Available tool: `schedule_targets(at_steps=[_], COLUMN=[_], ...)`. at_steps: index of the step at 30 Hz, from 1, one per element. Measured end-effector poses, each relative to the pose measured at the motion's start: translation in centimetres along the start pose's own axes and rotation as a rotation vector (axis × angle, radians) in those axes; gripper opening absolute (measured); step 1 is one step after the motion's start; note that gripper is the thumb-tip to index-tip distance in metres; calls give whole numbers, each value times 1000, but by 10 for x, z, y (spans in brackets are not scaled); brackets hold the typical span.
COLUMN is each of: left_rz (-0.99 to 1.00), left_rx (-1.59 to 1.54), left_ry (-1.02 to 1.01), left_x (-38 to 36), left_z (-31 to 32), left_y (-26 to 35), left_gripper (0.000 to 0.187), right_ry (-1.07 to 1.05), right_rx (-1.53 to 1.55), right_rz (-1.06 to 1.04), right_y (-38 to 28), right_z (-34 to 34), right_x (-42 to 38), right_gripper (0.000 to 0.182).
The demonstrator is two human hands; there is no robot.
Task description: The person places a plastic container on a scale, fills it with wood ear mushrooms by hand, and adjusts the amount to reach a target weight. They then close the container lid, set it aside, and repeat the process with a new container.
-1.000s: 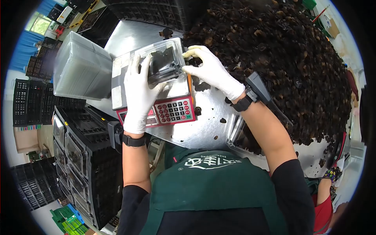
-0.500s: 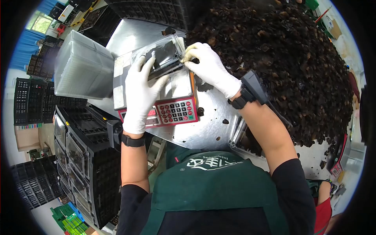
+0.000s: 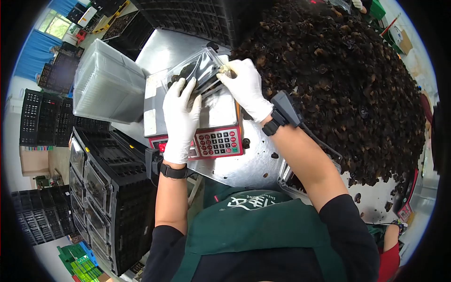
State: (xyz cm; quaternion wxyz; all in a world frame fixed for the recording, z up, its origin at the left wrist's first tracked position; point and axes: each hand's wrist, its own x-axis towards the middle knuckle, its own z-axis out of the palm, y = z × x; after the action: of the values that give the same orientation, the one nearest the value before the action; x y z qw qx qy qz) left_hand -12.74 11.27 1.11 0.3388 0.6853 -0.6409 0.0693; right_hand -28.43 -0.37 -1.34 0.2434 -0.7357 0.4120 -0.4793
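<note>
A clear plastic box (image 3: 203, 65) with dark wood ear mushrooms in it sits tilted over the pan of a red digital scale (image 3: 218, 143). My left hand (image 3: 181, 117), in a white glove, has its fingers over the near left edge of the box, with the thumb below. At the right corner, the gloved fingertips of my right hand (image 3: 245, 87) pinch the box's rim. Directly left of the scale stands a tall nested stack of clear plastic boxes (image 3: 108, 84).
A large heap of wood ear mushrooms (image 3: 329, 94) covers the right of the metal table (image 3: 253, 162). Black crates (image 3: 127, 188) holding filled boxes stand at the left. Another filled clear box (image 3: 287, 178) lies near my apron. Another person's arm (image 3: 391, 237) shows at lower right.
The view has shifted, so the scene sits slightly right and lower. My left fingers have slid back from the top of the box to its near edge. My right hand stays at the corner.
</note>
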Motion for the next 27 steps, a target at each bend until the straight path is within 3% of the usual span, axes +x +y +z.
schedule_targets(at_steps=[2, 6, 10, 11, 14, 17, 20, 22, 24, 25, 27], left_rz=[15, 17, 30, 32, 33, 54, 61, -64, -147, -202, -566], left_rx=[40, 52, 86, 105, 147, 143, 2, -195, -13, 46, -281], left_ry=[-2, -6, -28, -34, -37, -43, -33, 49, 156, 134, -72], left_x=[-2, -6, -10, -10, -13, -12, -16, -21, -24, -32, -40], left_z=[2, 4, 1, 1, 2, 0, -5, -16, -30, -30, -36], left_y=[0, 1, 1, 2, 3, 2, -1, -3, -1, -10, -7], left_gripper=[42, 42, 41, 40, 38, 35, 32, 36, 51, 66, 66], right_ry=[87, -66, -480, -555, -508, -721, -708, -714, -713, -711, -709], right_rx=[-115, 77, 553, 547, 627, 531, 611, 614, 634, 651, 681], right_rz=[-124, 243, 362, 448, 623, 643, 517, 559, 600, 620, 647], right_y=[2, 9, 29, 32, 29, 12, 23, 18, 13, 11, 8], right_z=[-1, 8, -18, -28, -39, -39, -19, -24, -30, -34, -40], right_x=[1, 2, 12, 17, 19, 20, 16, 18, 15, 11, 2], right_gripper=[27, 31, 19, 19, 37, 38, 29, 26, 26, 27, 30])
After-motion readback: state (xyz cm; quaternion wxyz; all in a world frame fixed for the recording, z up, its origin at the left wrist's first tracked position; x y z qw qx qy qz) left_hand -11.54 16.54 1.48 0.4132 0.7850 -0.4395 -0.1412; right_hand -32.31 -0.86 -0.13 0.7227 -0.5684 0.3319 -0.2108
